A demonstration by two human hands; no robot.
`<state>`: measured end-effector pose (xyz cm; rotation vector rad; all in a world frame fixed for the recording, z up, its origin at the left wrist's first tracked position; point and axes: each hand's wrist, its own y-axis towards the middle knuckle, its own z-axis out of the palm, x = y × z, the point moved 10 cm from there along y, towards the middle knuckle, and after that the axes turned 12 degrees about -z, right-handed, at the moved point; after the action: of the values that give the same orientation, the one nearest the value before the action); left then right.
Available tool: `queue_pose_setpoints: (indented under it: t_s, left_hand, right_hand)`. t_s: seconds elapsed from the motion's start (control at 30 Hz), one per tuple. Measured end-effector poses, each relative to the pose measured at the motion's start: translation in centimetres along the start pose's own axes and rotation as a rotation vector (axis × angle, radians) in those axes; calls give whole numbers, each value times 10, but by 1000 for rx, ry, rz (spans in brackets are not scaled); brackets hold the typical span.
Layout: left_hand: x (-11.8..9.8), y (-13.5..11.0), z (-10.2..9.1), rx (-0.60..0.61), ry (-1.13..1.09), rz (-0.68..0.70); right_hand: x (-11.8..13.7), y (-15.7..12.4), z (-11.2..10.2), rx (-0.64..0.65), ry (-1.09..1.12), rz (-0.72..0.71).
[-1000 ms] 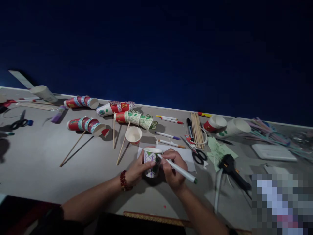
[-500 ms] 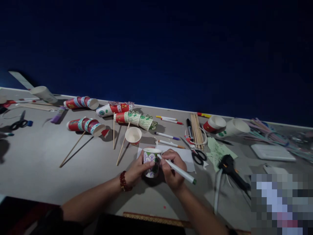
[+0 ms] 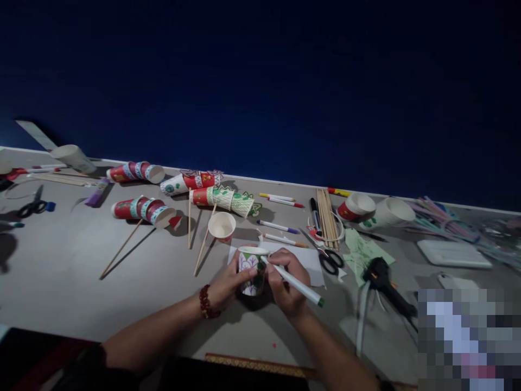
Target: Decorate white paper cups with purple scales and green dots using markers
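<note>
My left hand (image 3: 227, 283), with a red bead bracelet at the wrist, is closed around a paper cup (image 3: 248, 268). Purple scallop-like lines and green colouring cover the cup's side, and it stands nearly upright. My right hand (image 3: 290, 279) grips a white marker (image 3: 299, 285) with a green end; its tip meets the cup just below the rim. Under both hands lies a white sheet of paper (image 3: 313, 267). Just beyond the cup stands another paper cup (image 3: 222, 226), its open mouth facing up.
Joined-cup figures on sticks (image 3: 143, 210) lie to the left and behind. Several markers (image 3: 278, 226), scissors (image 3: 330, 260), a bundle of wooden sticks (image 3: 326, 220) and green paper scraps (image 3: 366, 250) lie farther back and right. A black glue gun (image 3: 386, 288) rests by my right arm.
The marker's green end has shifted very slightly to the left. Both hands otherwise keep their places, and the cup has not visibly moved.
</note>
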<state>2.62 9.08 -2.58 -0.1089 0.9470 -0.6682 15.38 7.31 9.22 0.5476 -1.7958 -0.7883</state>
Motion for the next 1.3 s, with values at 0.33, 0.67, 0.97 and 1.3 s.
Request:
queue_pose_setpoints:
  t_s: [0.33, 0.67, 0.97, 1.3]
  left_hand:
    - [5, 2, 0, 20, -71, -54]
    - [20, 12, -3, 156, -374, -195]
    - [17, 15, -1, 182, -451, -217]
    - [9, 8, 5, 94, -346, -122]
  right_hand:
    - [-21, -10, -12, -179, 121, 139]
    - [-52, -23, -13, -314, 315, 293]
    - [-40, -12, -12, -230, 209, 234]
    - [-16, -7, 0, -74, 164, 60]
